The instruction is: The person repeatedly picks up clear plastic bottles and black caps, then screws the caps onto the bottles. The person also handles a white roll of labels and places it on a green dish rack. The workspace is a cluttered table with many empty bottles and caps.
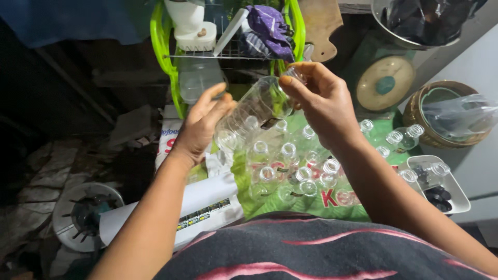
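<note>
Both hands, left hand (199, 129) and right hand (321, 101), grasp one clear bottle (249, 111); many uncapped small bottles (290, 166) stand waiting below.

We see lots of small clear bottles (290, 171) standing close together on a green printed sack (306, 205). Behind them is a bright green dish rack (161, 46) with a purple cloth (267, 28) in it. To the right sit a kitchen scale (385, 83), a round basket (441, 116) (plastic inside) and a white tray (451, 189) — low left, a stove burner (85, 212).
</note>
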